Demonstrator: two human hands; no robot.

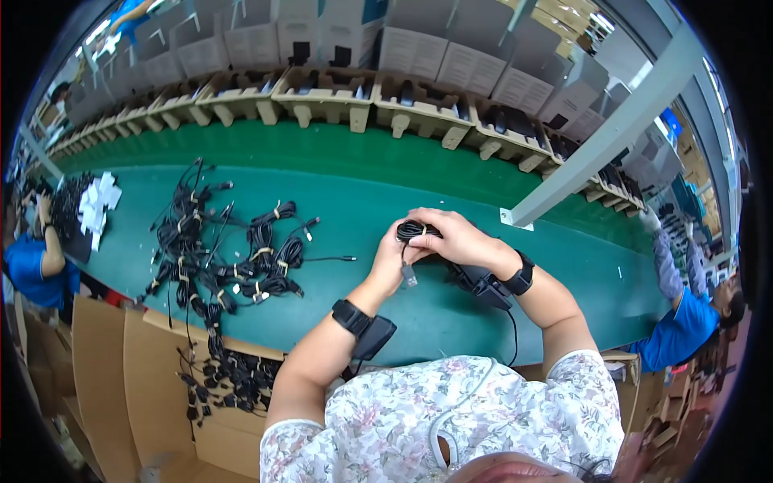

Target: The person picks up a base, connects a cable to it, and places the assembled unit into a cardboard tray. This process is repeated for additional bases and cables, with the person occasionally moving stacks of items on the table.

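A coiled black USB cable (419,232) is held between my two hands above the green table. My left hand (390,262) wraps round the coil's left side, and the cable's grey plug hangs just beneath it. From the right, my right hand (463,240) reaches over with its fingers closed on the coil. Some dark items (471,280) lie under my right wrist, partly hidden, so I cannot make out their kind. To the left spreads a loose pile of black cables (262,249), many bundled with pale ties.
Moulded cardboard trays (326,87) with dark items line the far side, before upright grey-white boxes. A grey metal post (604,129) stands at right. An open carton (145,386) at lower left holds more cables. Co-workers in blue shirts (684,330) are at both ends.
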